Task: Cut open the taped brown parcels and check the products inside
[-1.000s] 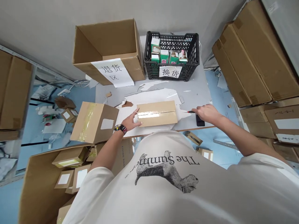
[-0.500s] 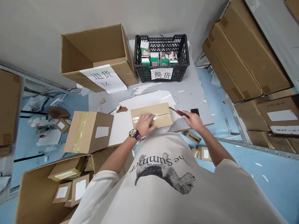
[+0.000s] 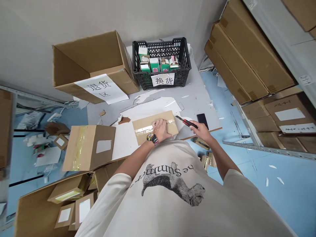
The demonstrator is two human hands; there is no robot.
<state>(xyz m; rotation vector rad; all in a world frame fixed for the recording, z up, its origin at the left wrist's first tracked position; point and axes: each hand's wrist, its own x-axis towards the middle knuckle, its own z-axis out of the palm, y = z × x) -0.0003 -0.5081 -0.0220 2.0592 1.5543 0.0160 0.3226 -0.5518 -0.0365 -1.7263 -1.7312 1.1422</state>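
Kinda messy worktop point(image 3: 190, 107). Long carton point(image 3: 145, 122), left-right, under unclenched left grip point(image 3: 161, 129). Clutching cutter point(image 3: 185, 122) in right grip point(image 3: 202, 132), blade point(image 3: 178, 118) just off right end.

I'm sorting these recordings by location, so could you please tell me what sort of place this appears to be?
Probably a returns-handling storeroom: the sign on the open carton reads "returns area" in Chinese, the label on the black crate reads "exchange", and large cartons are stacked at the right.

Stockroom, shelved cartons point(image 3: 244, 62), big box point(image 3: 34, 210) of parcels point(image 3: 64, 215), returns-area sign point(image 3: 101, 88), black crate point(image 3: 143, 79)
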